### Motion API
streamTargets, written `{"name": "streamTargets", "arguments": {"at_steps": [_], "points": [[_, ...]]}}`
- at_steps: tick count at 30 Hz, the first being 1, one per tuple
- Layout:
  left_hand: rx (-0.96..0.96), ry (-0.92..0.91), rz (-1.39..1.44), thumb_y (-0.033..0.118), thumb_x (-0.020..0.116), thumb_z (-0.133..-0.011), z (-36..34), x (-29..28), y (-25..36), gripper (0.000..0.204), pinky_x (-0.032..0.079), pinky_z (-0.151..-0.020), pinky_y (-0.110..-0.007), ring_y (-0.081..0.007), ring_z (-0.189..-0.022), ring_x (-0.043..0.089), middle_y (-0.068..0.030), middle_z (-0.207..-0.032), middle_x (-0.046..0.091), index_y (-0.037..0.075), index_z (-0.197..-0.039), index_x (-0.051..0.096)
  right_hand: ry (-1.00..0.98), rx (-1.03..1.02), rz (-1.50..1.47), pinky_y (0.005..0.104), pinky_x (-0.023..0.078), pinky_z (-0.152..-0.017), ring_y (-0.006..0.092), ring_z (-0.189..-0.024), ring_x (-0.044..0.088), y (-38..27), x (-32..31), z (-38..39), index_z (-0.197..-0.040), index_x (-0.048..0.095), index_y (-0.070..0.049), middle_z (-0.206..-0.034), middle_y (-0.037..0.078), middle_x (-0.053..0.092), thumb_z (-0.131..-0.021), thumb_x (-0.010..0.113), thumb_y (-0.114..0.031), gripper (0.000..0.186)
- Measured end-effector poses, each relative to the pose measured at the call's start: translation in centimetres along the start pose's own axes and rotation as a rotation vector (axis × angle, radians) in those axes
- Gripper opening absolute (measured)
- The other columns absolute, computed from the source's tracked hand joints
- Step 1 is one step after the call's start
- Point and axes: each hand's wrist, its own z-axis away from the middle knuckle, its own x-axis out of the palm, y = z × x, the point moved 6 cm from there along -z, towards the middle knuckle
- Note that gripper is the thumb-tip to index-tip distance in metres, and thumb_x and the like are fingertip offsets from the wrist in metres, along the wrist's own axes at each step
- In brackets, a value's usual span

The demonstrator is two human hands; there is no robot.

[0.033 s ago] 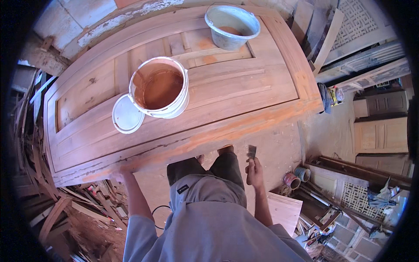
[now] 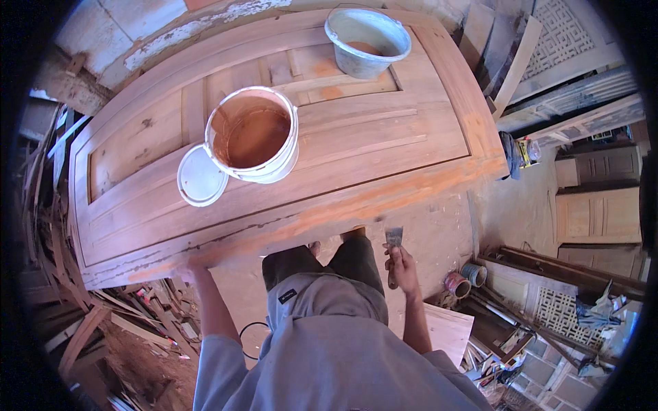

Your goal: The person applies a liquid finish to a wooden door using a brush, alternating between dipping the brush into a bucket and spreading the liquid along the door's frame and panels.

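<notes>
A panelled wooden door [image 2: 439, 123] lies flat, with orange filler smeared along its near edge. My left hand [image 2: 194, 274] grips that edge at the lower left, fingers partly hidden. My right hand [image 2: 401, 266] is closed on the handle of a putty knife [image 2: 394, 238], blade pointing up, just beyond the near edge. On the door stand a white bucket [image 2: 271, 168] of brown filler, a white lid [image 2: 201, 175] beside it, and a grey-blue basin [image 2: 363, 64] with brown material inside at the back right.
Scrap boards [image 2: 96, 329] crowd the left. Leaning boards [image 2: 510, 75] and lattice panels fill the upper right. Cabinets [image 2: 593, 205] stand at right; two cans [image 2: 474, 272], a pale board [image 2: 442, 329] and piled timber lie at lower right. A wall [image 2: 123, 34] runs behind the door.
My right hand has shifted slightly, and the knife's blade now faces the camera more broadly. My left hand stays at the door's edge.
</notes>
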Motion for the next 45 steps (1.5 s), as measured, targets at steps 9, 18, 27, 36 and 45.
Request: {"name": "streamTargets", "arguments": {"at_steps": [9,18,27,36,45], "points": [[0.282,0.113,-0.104,0.073,0.024,-0.094,5.6,-6.6,0.1,0.094,0.047,-0.094,-0.043,-0.0338,-0.111,0.054,-0.0265,-0.139,0.044,-0.002,-0.151,0.023,-0.338,-0.097,0.777,0.0376,0.047,-0.06,0.0247,-0.063,0.058,-4.0,-2.9,-8.7,-0.087,0.062,-0.001,-0.069,0.013,0.06,-0.099,0.052,-0.044,0.045],[-0.067,0.142,-0.134,0.073,0.029,-0.093,10.6,-28.1,-12.7,0.094,0.038,-0.109,-0.051,-0.0471,-0.135,0.039,-0.0275,-0.155,0.022,0.002,-0.154,0.013,-0.503,-0.499,1.042,0.0465,0.052,-0.068,0.0332,-0.083,0.068,-7.2,2.9,-9.8,-0.099,0.069,-0.012,-0.089,0.014,0.069,-0.091,0.06,-0.042,0.032],[-0.126,0.079,-0.069,0.069,0.03,-0.096,12.5,-29.3,-14.6,0.094,0.034,-0.11,-0.054,-0.0457,-0.134,0.041,-0.0299,-0.152,0.027,-0.008,-0.149,0.018,-0.636,-0.403,0.879,0.0458,0.052,-0.068,0.0343,-0.075,0.067,-10.0,9.3,-8.0,-0.1,0.066,-0.004,-0.085,0.019,0.068,-0.094,0.058,-0.033,0.031],[-0.128,-0.034,-0.131,0.064,0.033,-0.098,8.3,-21.2,-12.4,0.081,0.044,-0.098,-0.05,-0.0406,-0.119,0.055,-0.0254,-0.143,0.041,-0.002,-0.145,0.029,-0.259,-0.862,0.392,0.0395,0.055,-0.064,0.0283,-0.077,0.061,-32.6,15.2,-3.9,-0.136,0.048,-0.009,-0.099,0.016,0.056,-0.094,0.052,0.0,0.043],[-0.051,-0.079,-0.028,0.064,0.036,-0.097,-2.3,-15.0,-3.9,0.076,0.048,-0.093,-0.045,-0.0347,-0.114,0.058,-0.02,-0.132,0.052,0.0,-0.137,0.041,-0.138,-0.782,1.173,0.0466,0.055,-0.073,0.0385,-0.085,0.066,-34.1,21.9,-5.4,-0.143,0.044,-0.015,-0.1,0.02,0.063,-0.09,0.052,-0.009,0.053]]}}
